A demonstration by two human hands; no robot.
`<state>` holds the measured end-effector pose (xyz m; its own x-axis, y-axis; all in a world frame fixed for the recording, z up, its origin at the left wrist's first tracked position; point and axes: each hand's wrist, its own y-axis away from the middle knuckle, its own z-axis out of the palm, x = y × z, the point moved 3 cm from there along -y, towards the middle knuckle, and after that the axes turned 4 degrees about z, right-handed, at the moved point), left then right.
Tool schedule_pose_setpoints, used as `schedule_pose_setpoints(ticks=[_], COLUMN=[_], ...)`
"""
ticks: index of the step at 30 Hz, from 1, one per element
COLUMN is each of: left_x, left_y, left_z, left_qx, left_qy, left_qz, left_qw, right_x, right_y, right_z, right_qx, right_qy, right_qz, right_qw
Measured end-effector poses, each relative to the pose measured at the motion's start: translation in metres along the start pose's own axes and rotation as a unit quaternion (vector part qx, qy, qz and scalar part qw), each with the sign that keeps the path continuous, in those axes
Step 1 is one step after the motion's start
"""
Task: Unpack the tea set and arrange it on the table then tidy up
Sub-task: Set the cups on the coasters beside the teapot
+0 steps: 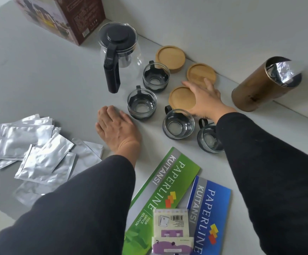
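A glass teapot (pixel 121 52) with a black lid and handle stands at the back of the grey table. Several glass cups with black holders sit in front of it, such as one cup (pixel 156 77) and another (pixel 141 102). Three round wooden coasters lie to the right. My right hand (pixel 205 97) grips the edge of the nearest coaster (pixel 182 97), fingers spread over it. Flat on the table beside the cups rests my left hand (pixel 115 128), holding nothing. A further cup (pixel 209 138) is partly hidden by my right sleeve.
The brown tea-set box (pixel 66 17) stands at the back left. A gold tin (pixel 263 85) with a foil top lies at the right by the wall. Several silver sachets (pixel 37 150) are piled at the left. Green and blue receipt books (pixel 168 190) lie near me.
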<state>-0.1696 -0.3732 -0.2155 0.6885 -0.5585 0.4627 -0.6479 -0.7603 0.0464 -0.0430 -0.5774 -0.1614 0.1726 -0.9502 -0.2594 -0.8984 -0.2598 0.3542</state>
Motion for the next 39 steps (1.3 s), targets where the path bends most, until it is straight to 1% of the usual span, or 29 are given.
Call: schedule_pose_setpoints(ticks=[2,4,6,8,12,14,17,20,24,29,33,39], left_x=[0.000,0.000,0.000,0.001,0.001,0.001,-0.001,-0.003,-0.003,-0.004,-0.003,-0.001], left_y=[0.001,0.001,0.001,0.002,0.003,0.003,0.003,0.003,0.002,0.001,0.001,0.001], left_z=[-0.001,-0.002,-0.002,-0.003,-0.006,-0.006,-0.005,-0.004,-0.004,-0.002,-0.001,-0.002], left_qx=[0.001,0.000,-0.003,-0.007,-0.008,-0.011,-0.010,-0.005,-0.003,-0.004,0.003,0.005], left_qy=[0.004,0.007,0.009,0.009,0.017,0.019,0.020,0.018,0.019,0.021,0.020,0.019], left_qz=[0.003,0.005,0.006,0.008,0.016,0.021,0.030,0.036,0.039,0.040,0.037,0.025], left_qw=[1.000,1.000,1.000,1.000,1.000,1.000,0.999,0.999,0.999,0.999,0.999,1.000], right_x=[0.003,0.009,0.019,0.029,0.038,0.038,0.038,0.039,0.038,0.039,0.041,0.038], right_y=[0.008,0.022,0.040,0.062,0.108,0.126,0.139,0.140,0.135,0.128,0.112,0.058], right_z=[-0.004,-0.010,-0.016,-0.018,-0.009,0.002,0.022,0.039,0.047,0.038,0.017,-0.013], right_qx=[0.016,0.074,0.147,0.195,0.235,0.238,0.220,0.214,0.219,0.233,0.278,0.287], right_qy=[-0.015,-0.079,-0.179,-0.237,-0.260,-0.259,-0.274,-0.302,-0.294,-0.272,-0.273,-0.301], right_qz=[0.005,0.022,0.047,0.069,0.084,0.084,0.077,0.075,0.077,0.063,0.063,0.062], right_qw=[1.000,0.994,0.972,0.949,0.933,0.932,0.933,0.926,0.927,0.932,0.919,0.907])
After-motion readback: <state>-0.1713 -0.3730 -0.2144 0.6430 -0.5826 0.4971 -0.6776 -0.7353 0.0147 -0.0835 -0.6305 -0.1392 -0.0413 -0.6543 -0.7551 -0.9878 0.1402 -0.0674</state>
